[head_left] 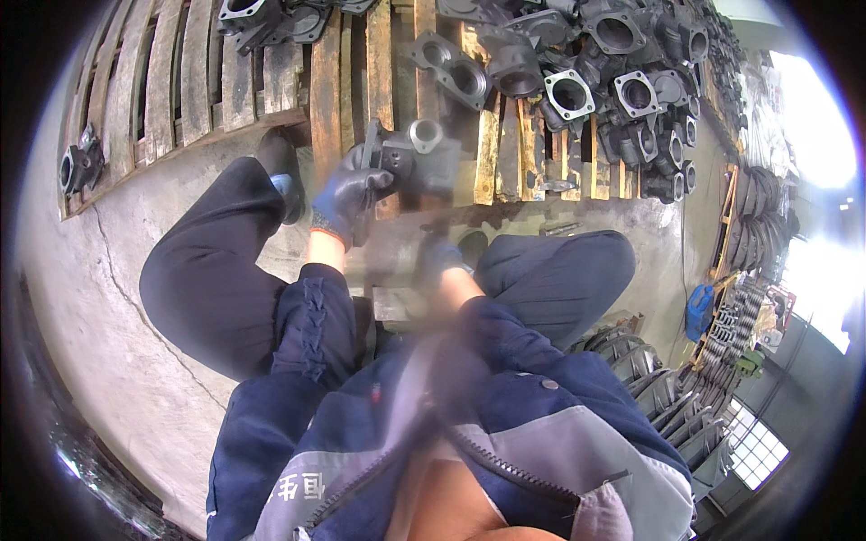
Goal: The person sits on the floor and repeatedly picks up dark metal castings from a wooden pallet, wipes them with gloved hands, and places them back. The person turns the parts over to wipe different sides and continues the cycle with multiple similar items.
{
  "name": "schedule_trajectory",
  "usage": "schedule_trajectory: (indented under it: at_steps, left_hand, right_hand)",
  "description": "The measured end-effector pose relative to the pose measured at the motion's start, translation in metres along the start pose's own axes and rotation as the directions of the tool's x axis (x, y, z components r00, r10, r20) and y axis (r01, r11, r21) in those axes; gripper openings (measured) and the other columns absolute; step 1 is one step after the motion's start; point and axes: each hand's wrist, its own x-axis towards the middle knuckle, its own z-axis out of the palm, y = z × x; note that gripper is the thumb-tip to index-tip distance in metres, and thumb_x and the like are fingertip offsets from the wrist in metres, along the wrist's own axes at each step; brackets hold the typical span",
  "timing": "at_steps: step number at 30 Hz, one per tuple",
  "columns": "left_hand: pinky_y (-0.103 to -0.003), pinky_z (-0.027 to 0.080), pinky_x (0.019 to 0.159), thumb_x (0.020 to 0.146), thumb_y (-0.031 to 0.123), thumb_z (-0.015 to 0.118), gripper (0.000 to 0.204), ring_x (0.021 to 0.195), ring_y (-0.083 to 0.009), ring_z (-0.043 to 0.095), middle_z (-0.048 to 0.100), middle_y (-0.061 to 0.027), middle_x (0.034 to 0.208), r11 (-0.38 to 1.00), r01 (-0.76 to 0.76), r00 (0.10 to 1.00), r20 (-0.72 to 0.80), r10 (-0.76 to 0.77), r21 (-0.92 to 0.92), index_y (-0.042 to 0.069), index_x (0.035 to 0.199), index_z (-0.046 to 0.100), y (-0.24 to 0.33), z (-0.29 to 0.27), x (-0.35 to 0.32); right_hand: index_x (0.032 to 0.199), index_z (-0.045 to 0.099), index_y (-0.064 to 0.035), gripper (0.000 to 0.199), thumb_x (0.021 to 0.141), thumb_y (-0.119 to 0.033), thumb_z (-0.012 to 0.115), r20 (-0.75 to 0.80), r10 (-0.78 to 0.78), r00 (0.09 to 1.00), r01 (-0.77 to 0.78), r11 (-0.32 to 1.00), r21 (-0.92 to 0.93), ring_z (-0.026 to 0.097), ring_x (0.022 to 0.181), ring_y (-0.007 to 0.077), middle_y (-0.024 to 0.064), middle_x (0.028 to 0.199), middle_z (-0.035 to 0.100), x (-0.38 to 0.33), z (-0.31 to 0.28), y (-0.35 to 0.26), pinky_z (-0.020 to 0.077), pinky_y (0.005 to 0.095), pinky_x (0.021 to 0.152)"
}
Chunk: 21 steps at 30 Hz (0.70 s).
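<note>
My left hand (pixel 347 194), in a dark work glove with a blue cuff, is closed on the left flange of a dark grey metal casting (pixel 419 162). The casting is held above the front edge of the wooden pallet, with a round bright-rimmed opening on its top side. My right hand (pixel 444 259), also gloved, is between my knees just below the casting. It is smeared by motion and partly blends into the dark area there, so its fingers and anything in them cannot be made out.
More castings (pixel 616 34) with square flanges lie heaped on the wooden pallet (pixel 487 158) ahead and to the right. One casting (pixel 81 169) sits at the left pallet's corner. Rows of dark curved parts (pixel 663 388) stand at my right, near a blue object (pixel 699 311).
</note>
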Motion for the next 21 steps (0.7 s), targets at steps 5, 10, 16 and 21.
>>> schedule_trajectory:
  at_steps: [5,10,16,21]
  left_hand:
    - [-0.034,0.055,0.089,0.071,0.000,0.072,0.058,0.099,-0.0197,0.064,0.064,-0.0086,0.110,0.999,-0.009,1.000,0.030,0.010,-0.038,0.002,0.126,0.053,-0.006,-0.005,-0.001]
    - [-0.033,0.055,0.086,0.080,0.005,0.068,0.059,0.098,-0.0198,0.065,0.065,-0.0081,0.112,0.993,0.008,0.998,0.065,-0.016,0.116,0.004,0.136,0.049,-0.009,-0.012,0.002]
    - [-0.031,0.057,0.078,0.075,0.010,0.077,0.057,0.093,-0.0165,0.065,0.065,-0.0049,0.111,0.990,0.020,1.000,-0.017,-0.018,0.137,0.004,0.127,0.057,-0.004,0.000,0.005]
    - [-0.032,0.058,0.077,0.076,0.004,0.073,0.046,0.085,-0.0161,0.067,0.068,-0.0044,0.103,0.995,-0.050,0.998,-0.048,0.046,-0.086,0.003,0.120,0.060,-0.003,0.010,0.006]
  right_hand:
    - [0.099,0.070,-0.0005,0.041,0.096,-0.039,0.054,-0.811,0.473,0.343,0.079,0.846,0.527,0.070,0.086,0.0343,0.0216,0.088,0.071,-0.026,-0.087,0.025,0.0549,0.0385,0.069]
    - [0.111,0.063,-0.0065,0.025,0.091,-0.023,0.063,-0.260,0.647,0.717,0.132,0.240,0.962,0.062,0.089,0.0211,0.0081,0.100,0.064,-0.084,-0.191,-0.015,0.0501,0.0365,0.080]
    - [0.115,0.066,-0.0021,0.035,0.093,-0.030,0.065,-0.452,0.413,0.791,0.436,0.138,0.889,0.064,0.085,0.0170,0.0080,0.097,0.069,-0.085,-0.200,0.007,0.0517,0.0338,0.078]
    - [0.111,0.065,0.0041,0.031,0.094,-0.021,0.058,-0.646,0.321,0.692,0.710,-0.143,0.689,0.064,0.095,0.0176,0.0106,0.106,0.069,-0.057,-0.163,0.047,0.0503,0.0317,0.087]
